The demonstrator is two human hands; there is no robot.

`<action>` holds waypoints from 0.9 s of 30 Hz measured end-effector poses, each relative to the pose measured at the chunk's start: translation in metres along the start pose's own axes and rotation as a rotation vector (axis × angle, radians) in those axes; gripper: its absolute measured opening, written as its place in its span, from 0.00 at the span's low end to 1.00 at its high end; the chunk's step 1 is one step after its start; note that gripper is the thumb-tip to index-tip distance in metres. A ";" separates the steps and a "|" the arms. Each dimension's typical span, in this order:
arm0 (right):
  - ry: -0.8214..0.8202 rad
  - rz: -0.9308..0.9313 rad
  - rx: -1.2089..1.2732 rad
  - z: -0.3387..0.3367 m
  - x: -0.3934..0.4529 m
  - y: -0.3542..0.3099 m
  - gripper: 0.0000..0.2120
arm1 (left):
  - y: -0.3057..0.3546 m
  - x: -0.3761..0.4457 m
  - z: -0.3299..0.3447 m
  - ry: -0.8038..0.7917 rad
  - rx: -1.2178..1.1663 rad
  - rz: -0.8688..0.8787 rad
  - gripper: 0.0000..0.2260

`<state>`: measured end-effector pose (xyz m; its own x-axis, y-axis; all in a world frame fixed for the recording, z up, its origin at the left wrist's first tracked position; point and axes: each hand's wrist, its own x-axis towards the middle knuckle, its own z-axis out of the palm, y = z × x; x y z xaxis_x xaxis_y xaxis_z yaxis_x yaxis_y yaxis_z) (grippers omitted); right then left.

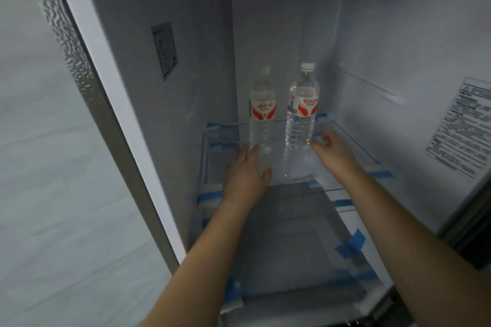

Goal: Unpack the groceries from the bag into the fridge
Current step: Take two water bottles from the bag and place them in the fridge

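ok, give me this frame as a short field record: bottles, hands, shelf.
place: fridge interior, door open
shelf: glass shelf with blue tape at its corners
bottles: left bottle and right bottle, upright, side by side, apart
left hand: open, fingers by left bottle's base, contact unclear
right hand: open, fingertips near right bottle's base, not gripping
bag: not in view

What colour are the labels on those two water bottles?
White and red labels, best seen in the head view.
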<state>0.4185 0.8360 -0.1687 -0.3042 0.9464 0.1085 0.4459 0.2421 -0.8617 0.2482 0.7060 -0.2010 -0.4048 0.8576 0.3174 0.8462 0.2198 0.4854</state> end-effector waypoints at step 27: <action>-0.127 -0.351 -0.832 -0.036 -0.171 0.067 0.34 | 0.077 -0.160 0.003 -0.093 0.534 -0.038 0.32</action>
<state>0.5305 0.6978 -0.2273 -0.6054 0.7704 0.1996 0.7585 0.6345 -0.1485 0.3795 0.5870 -0.2171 -0.4265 0.8766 0.2228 0.8998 0.4363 0.0059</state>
